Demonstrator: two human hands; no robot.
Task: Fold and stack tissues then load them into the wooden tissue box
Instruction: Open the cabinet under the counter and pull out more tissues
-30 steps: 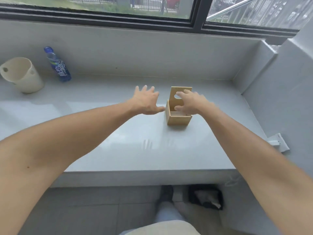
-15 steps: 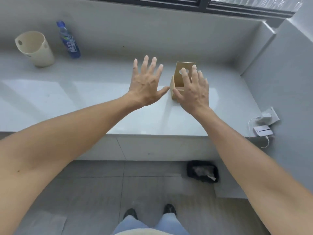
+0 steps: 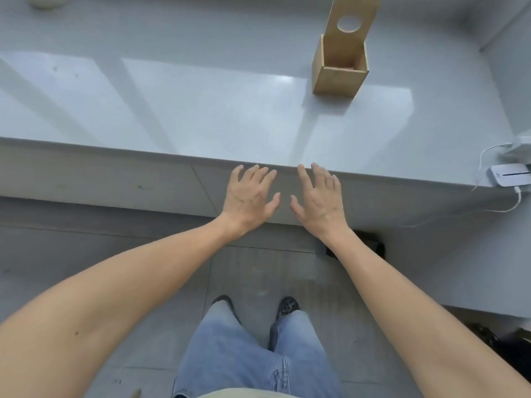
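- The left hand [image 3: 249, 200] and the right hand [image 3: 320, 201] hover palm-down at frame centre, fingers spread wide, holding nothing, just in front of the ledge's [image 3: 201, 116] front edge.
- The ledge top is bare and glossy across the left and middle of the frame.
- The wooden box [image 3: 340, 71] stands at upper right, well apart from both hands, its lid [image 3: 352, 23] upright; its inside looks empty.
- A white device [image 3: 510, 178] with a cable sits at the right edge.

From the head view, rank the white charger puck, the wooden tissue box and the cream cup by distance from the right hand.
1. wooden tissue box, ahead on the counter.
2. white charger puck, right counter edge; close call with the box.
3. cream cup, far left corner.
Right hand is open.
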